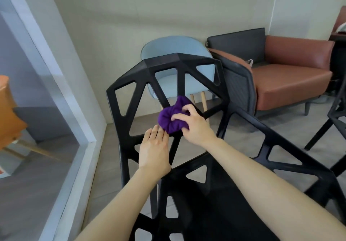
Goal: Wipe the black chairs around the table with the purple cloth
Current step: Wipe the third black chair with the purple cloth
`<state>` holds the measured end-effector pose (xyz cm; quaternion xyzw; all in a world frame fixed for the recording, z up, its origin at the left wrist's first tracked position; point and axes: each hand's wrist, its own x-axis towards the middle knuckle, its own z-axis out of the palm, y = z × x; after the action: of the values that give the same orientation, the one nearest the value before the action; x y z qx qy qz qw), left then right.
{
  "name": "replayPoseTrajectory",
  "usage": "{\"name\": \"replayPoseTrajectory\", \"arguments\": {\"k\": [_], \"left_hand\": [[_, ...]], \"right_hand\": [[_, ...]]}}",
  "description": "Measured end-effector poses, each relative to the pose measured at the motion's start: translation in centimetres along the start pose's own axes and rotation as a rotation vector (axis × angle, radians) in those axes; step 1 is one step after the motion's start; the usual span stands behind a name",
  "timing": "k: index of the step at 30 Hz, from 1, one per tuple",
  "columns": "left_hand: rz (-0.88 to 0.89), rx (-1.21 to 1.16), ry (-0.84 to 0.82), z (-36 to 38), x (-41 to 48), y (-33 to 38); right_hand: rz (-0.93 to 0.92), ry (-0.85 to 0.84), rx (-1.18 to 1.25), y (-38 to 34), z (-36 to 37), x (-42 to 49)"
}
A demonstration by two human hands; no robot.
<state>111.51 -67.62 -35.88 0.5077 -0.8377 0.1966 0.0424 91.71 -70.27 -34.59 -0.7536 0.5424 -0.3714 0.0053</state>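
Note:
A black chair with a lattice of triangular cut-outs fills the middle of the view, its backrest facing me and its seat below. My right hand grips a bunched purple cloth and presses it against a bar low on the backrest. Just left of the cloth, my left hand lies flat with straight fingers on the same part of the backrest, its fingertips touching the cloth's edge. Part of a second black chair shows at the right edge.
Behind the backrest stands a light blue chair with wooden legs. A brown leather armchair with a dark back sits at the right, against the wall. A glass partition with a white frame runs along the left. The floor is grey.

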Motion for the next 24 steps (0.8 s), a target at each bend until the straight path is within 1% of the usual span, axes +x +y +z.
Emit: {"name": "replayPoseTrajectory", "arguments": {"k": [2, 5, 8, 9, 10, 12, 13, 15, 16, 19, 21, 24], "left_hand": [[-0.002, 0.015, -0.011, -0.3, -0.1, 0.1], [0.004, 0.009, -0.017, -0.7, 0.0, 0.0], [0.017, 0.017, -0.028, -0.9, 0.0, -0.3], [0.022, 0.008, -0.038, -1.0, -0.1, -0.4], [0.025, -0.006, -0.044, -1.2, -0.1, -0.6], [0.048, -0.038, -0.057, -1.6, 0.0, -1.0], [0.061, -0.048, -0.063, -1.7, -0.1, -1.2], [0.063, -0.046, -0.057, -1.6, -0.4, -1.7], [0.064, -0.039, -0.054, -1.5, -0.6, -1.8], [0.069, -0.015, -0.018, -1.1, -0.9, -1.7], [0.069, 0.008, 0.000, -1.1, -0.9, -1.4], [0.057, 0.027, 0.017, -0.8, -0.8, -1.1]], "right_hand": [[0.019, -0.018, -0.014, -0.2, -0.8, 0.8], [0.054, 0.033, -0.013, -0.9, 0.5, 0.2], [0.188, 0.026, 0.049, -1.0, 3.0, -3.5], [0.228, -0.017, 0.051, -0.5, 3.6, -5.0], [0.262, -0.113, 0.009, 0.0, 4.2, -6.7], [0.297, -0.317, -0.156, 0.6, 5.0, -9.6], [0.320, -0.374, -0.192, 0.5, 5.1, -10.3], [0.350, -0.425, -0.223, -0.2, 4.4, -9.6], [0.355, -0.427, -0.230, -0.6, 3.9, -9.0], [0.449, -0.329, -0.281, -0.6, 2.5, -9.4], [0.484, -0.359, -0.328, -0.7, 2.4, -12.6], [0.473, -0.397, -0.299, -3.2, 2.1, -18.5]]}}
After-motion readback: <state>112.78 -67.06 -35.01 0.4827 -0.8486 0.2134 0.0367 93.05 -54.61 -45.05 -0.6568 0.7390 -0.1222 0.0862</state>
